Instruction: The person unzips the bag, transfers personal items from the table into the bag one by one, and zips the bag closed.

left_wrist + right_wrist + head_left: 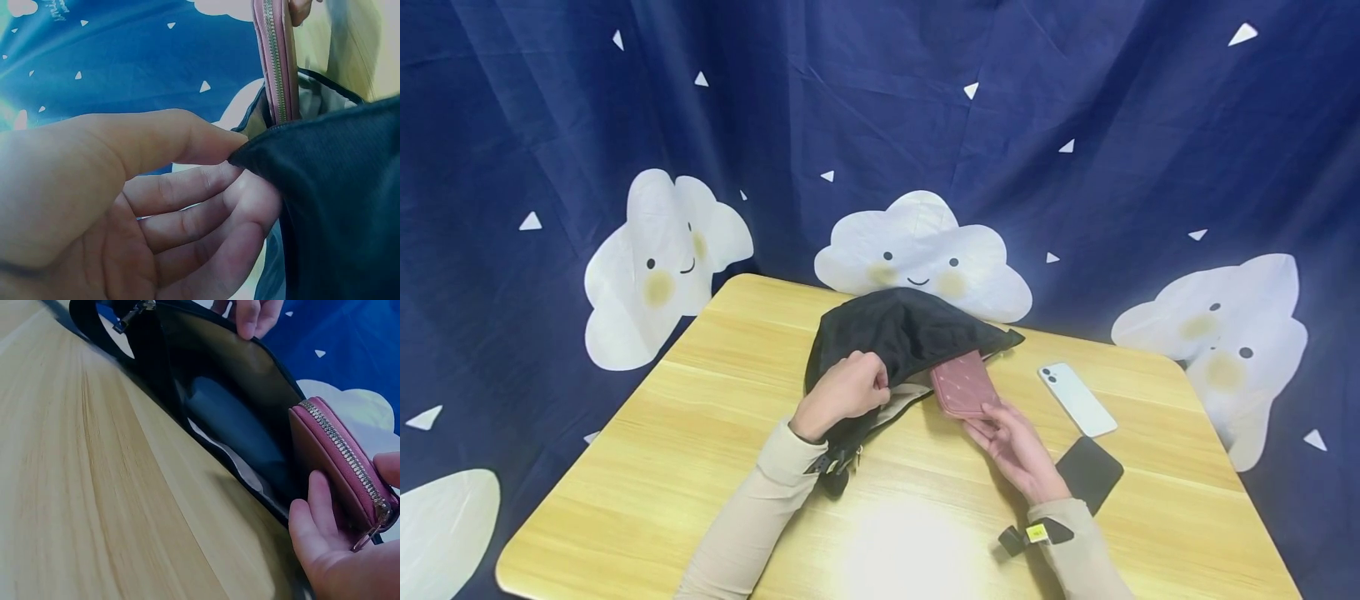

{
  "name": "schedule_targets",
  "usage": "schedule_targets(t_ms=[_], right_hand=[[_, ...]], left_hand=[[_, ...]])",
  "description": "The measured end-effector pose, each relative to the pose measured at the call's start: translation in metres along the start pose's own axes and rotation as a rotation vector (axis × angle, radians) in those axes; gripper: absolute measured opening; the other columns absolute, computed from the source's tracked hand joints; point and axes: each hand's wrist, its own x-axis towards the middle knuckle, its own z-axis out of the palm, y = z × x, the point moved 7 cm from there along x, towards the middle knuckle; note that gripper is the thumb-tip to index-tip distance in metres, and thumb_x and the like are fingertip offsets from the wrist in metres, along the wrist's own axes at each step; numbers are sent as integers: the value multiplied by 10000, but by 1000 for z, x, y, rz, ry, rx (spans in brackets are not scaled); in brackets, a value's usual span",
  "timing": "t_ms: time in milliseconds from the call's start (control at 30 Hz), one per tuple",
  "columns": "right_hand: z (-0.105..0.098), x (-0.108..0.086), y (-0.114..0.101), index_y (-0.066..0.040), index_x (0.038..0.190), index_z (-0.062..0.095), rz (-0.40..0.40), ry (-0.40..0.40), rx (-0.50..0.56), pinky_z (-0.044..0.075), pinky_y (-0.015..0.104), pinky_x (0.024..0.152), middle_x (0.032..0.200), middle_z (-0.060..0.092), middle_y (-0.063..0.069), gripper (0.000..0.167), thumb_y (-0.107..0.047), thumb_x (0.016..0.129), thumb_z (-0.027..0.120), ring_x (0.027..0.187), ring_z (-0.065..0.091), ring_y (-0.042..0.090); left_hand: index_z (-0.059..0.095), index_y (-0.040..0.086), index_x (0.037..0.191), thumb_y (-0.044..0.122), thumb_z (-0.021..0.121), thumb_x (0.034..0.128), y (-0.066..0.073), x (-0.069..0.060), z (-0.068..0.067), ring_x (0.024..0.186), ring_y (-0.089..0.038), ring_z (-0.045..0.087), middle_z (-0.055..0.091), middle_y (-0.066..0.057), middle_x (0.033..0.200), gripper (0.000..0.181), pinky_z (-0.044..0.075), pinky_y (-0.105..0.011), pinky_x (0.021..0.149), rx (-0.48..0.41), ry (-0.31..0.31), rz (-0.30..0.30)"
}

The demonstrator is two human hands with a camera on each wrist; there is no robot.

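A black bag (pixel 880 333) with a pale lining lies on the table, its mouth spread apart toward the person. My left hand (pixel 852 387) pinches the edge of the bag's opening between thumb and fingers, as the left wrist view of the bag edge (pixel 262 147) shows. In my right hand (pixel 1011 446) is a pink zipped wallet (pixel 964 385), gripped by its near end. The wallet's far end is at the bag's mouth, partly under the black fabric. In the right wrist view the wallet (pixel 344 459) has its metal zipper closed, and something bluish-grey shows inside the bag (pixel 219 406).
To the right on the wooden table (pixel 700 433) lies a white phone (pixel 1078 400), back side up. A flat black rectangular item (pixel 1090 473) is beside it, partly behind the right wrist. A blue curtain (pixel 880 125) with clouds hangs behind the table.
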Motion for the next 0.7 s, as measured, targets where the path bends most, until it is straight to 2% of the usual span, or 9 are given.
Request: schedule_targets(t_ms=[167, 267, 467, 567, 700], right_hand=[[2, 3, 3, -65, 1371, 406, 20, 66, -72, 545, 334, 1040, 1138, 695, -13, 323, -42, 1053, 457, 1090, 725, 142], [4, 4, 5, -54, 1381, 388, 34, 81, -77, 542, 334, 1043, 1104, 698, -17, 332, -46, 1056, 453, 1081, 727, 150], [8, 6, 8, -113, 1229, 536, 36, 102, -44, 542, 367, 1045, 1013, 741, -19, 195, -69, 1055, 462, 1046, 735, 183], [11, 8, 9, -142, 1171, 587, 28, 91, -56, 544, 366, 1039, 1019, 757, -29, 187, -75, 1057, 456, 1037, 734, 175], [15, 10, 11, -161, 1168, 602, 26, 71, -77, 539, 343, 1030, 1020, 770, -44, 204, -89, 1061, 443, 1029, 731, 155]], left_hand=[[648, 170, 657, 109, 698, 846, 0, 0, 0, 572, -136, 553, 574, 65, 609, 205, 433, -294, 540, 5, -2, -5], [645, 168, 658, 106, 697, 849, -1, 1, 0, 571, -134, 549, 575, 62, 617, 208, 431, -293, 540, 8, -3, -7], [644, 171, 651, 106, 699, 846, -2, 1, 0, 581, -138, 557, 584, 57, 624, 212, 436, -297, 546, 18, 2, -11], [647, 173, 653, 111, 698, 843, -2, 1, 0, 589, -141, 565, 596, 57, 629, 207, 442, -300, 550, 16, 2, -9], [648, 175, 659, 117, 704, 846, -2, 1, 0, 596, -142, 572, 607, 56, 640, 204, 448, -304, 556, 13, 4, -10]])
